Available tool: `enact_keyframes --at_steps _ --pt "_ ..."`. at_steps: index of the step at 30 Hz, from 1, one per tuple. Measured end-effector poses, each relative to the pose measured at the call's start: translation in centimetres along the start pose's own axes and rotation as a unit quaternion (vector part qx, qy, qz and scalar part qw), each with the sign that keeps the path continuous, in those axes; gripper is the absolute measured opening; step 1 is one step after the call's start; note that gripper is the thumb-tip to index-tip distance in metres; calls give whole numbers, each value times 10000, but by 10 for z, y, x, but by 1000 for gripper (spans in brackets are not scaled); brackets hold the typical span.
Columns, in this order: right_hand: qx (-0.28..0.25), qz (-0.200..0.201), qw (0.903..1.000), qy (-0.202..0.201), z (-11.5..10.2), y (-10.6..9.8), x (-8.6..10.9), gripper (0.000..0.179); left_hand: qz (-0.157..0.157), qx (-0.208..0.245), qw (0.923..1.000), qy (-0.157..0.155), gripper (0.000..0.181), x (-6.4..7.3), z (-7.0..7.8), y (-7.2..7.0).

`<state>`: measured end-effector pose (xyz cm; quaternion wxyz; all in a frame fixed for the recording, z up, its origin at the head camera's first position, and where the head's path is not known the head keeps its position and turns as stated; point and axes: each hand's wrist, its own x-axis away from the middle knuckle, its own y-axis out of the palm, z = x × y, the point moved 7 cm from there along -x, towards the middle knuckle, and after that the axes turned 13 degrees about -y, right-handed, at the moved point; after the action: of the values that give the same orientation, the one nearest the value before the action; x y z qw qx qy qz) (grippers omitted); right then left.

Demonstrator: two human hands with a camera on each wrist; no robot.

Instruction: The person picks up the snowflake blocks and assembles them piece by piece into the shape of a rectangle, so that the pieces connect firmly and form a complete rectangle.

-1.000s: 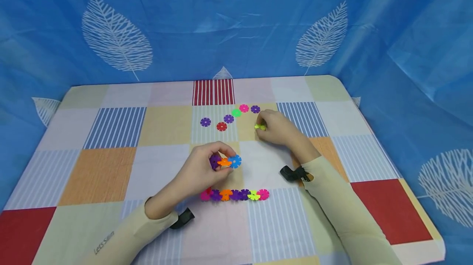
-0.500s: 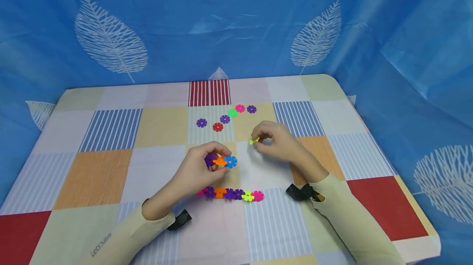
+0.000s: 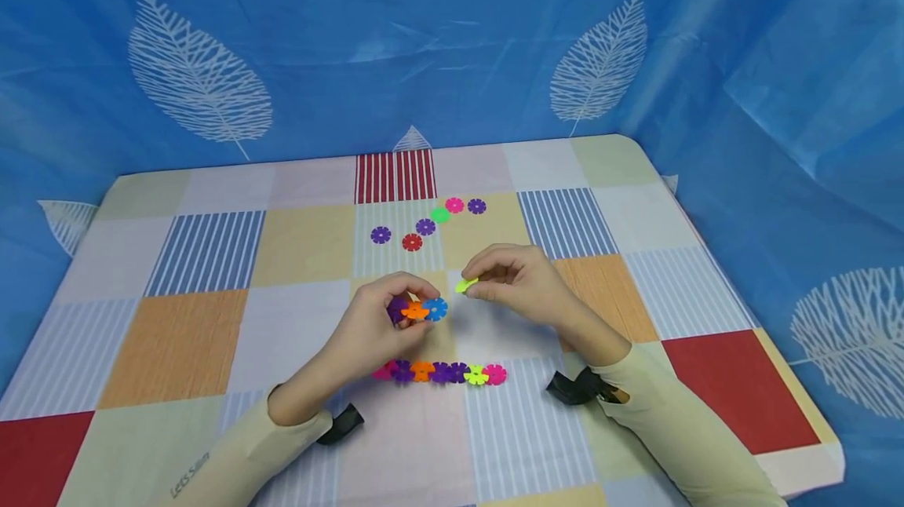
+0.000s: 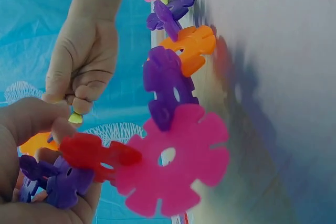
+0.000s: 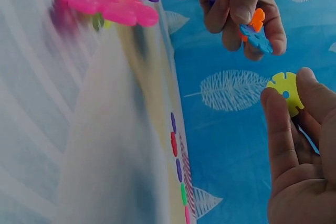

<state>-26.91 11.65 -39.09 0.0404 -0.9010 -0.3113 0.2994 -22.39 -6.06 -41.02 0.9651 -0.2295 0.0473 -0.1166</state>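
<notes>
My left hand (image 3: 367,324) grips a chain of notched plastic flower discs. From its fingertips stick out an orange disc (image 3: 415,310) and, at the end, a blue disc (image 3: 435,308). The left wrist view shows the chain running on through a red disc (image 4: 97,156) to a large-looking pink disc (image 4: 184,161), then along a linked row of purple, orange and yellow discs (image 3: 441,372) low in front of me. To the right, my right hand (image 3: 526,283) pinches a single yellow disc (image 5: 285,90) between thumb and fingers. A small gap separates it from the blue disc.
Several loose discs lie toward the back of the table: a red disc (image 3: 412,242), a green disc (image 3: 440,215), a pink disc (image 3: 454,206) and a few purple ones. A patchwork cloth (image 3: 191,350) covers the table. Blue leaf-print curtain (image 3: 339,44) surrounds it.
The right hand has come nearer to me and leftward with the yellow disc, closing in on the blue disc. The left hand keeps its grip with little movement. The head view shifts slightly.
</notes>
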Motion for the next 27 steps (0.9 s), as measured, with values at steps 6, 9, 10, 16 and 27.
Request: enact_keyframes --at_steps 6,9,10,16,27 --pt "-300 86 9995 8 1 4 1 14 27 -263 9995 183 41 0 0 2" --pt "-242 96 9997 48 5 5 2 12 54 -305 9992 236 41 1 1 2" --pt "-204 96 9997 70 8 5 3 13 62 -309 9992 247 41 1 2 2" --pt "-324 121 9993 151 25 8 11 17 88 -165 9992 341 37 1 4 -1" --pt "-536 117 9984 -155 21 13 10 15 57 -145 9995 286 40 1 4 -3"
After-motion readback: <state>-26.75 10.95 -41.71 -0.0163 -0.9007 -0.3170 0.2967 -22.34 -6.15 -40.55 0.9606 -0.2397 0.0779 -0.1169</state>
